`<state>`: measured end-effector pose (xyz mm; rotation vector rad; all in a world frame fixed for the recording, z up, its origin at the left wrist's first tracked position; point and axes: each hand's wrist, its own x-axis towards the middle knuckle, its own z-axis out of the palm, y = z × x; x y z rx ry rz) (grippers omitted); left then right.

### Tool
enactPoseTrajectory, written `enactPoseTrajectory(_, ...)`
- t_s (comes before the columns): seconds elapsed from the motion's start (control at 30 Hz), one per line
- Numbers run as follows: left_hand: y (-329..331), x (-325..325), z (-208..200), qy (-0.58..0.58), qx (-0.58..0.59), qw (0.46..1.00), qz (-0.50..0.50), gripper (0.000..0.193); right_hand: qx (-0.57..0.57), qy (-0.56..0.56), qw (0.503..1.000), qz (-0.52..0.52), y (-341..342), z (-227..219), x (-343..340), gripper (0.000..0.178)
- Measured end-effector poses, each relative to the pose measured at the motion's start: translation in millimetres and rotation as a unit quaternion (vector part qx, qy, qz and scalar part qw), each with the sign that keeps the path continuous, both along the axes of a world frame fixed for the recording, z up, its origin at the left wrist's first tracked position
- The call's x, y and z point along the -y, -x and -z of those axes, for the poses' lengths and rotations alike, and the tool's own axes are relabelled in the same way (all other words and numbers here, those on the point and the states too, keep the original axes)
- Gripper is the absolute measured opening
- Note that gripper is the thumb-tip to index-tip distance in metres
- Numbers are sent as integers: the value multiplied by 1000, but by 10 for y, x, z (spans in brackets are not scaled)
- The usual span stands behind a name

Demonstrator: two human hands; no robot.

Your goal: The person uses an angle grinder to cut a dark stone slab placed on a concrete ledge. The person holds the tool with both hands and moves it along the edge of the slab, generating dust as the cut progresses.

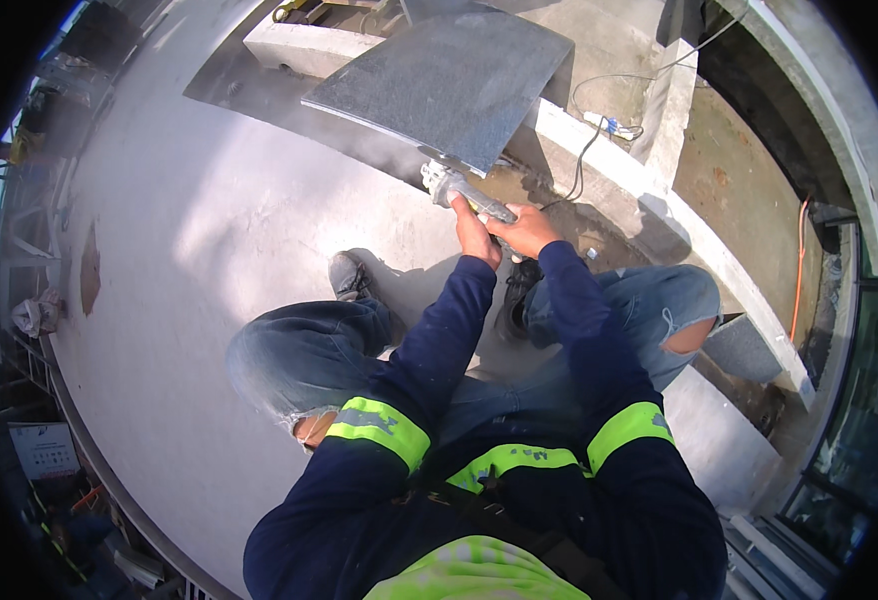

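Note:
An angle grinder (474, 196), dusty and pale grey, is held in both hands in front of my knees. My left hand (475, 236) wraps round its body from the near side. My right hand (529, 232) grips the rear part, close beside the left. The grinder's head is at the near edge of a dark grey stone slab (449, 80), by its near corner. Pale dust hangs along that edge. The disc is mostly hidden, so I cannot tell how deep it sits. The slab lies over a low concrete wall.
A curved concrete ledge (609, 165) runs down the right side. A dark cable (581, 165) trails from the grinder's side towards a white and blue connector (611, 126). An orange cord (799, 270) lies farther right. A smaller grey slab piece (744, 348) rests beside my right knee.

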<state>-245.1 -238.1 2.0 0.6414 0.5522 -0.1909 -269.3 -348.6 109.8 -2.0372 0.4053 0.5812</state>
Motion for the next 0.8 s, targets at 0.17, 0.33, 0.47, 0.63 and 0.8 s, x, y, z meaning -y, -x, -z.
enactPoseTrajectory(0.17, 11, 28, -54, 2, -6, 1000, -4, 81, -5, -1, 1000, 1, 10, -71, 10, 73)
enactPoseTrajectory(0.33, -80, -34, 41, 5, -7, 1000, 4, 82, 14, 12, 1000, -12, -64, 2, -25, 74)
enactPoseTrajectory(0.47, -100, -38, 95, 8, 7, 1000, 4, 80, 3, -2, 1000, -3, -78, 76, -29, 77)
enactPoseTrajectory(0.63, -10, 24, 11, 4, -7, 1000, -4, 79, 1, 18, 1000, -21, -18, 65, 39, 86)
enactPoseTrajectory(0.8, 85, 61, -88, 2, 4, 1000, -1, 79, 0, 35, 999, 8, 57, 71, 54, 78)
